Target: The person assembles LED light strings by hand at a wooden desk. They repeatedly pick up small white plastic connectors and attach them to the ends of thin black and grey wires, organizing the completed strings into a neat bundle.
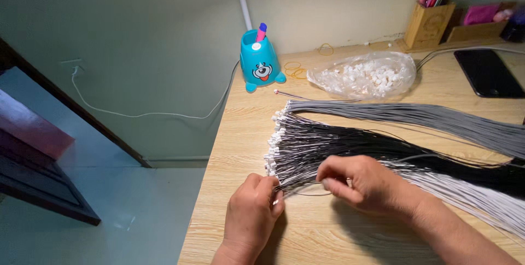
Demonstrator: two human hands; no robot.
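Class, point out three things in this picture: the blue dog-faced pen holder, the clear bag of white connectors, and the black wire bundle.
Blue pen holder (261, 60), head view, front face.
Clear bag (365, 74), head view, middle.
Black wire bundle (350, 144), head view, mid-length.

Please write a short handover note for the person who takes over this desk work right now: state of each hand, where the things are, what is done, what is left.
Left hand: pinches the white-tipped end of a thin wire at the near edge of the black bundle.
Right hand: pinches the same wire a little further along, over the black wires.
On the desk: grey wires behind the black ones, white wires in front, all fanned with tips to the left. Bag of small white parts at the back.
Done: many black wire ends carry white tips.
Left: cannot tell how many remain; the bag is far from empty.
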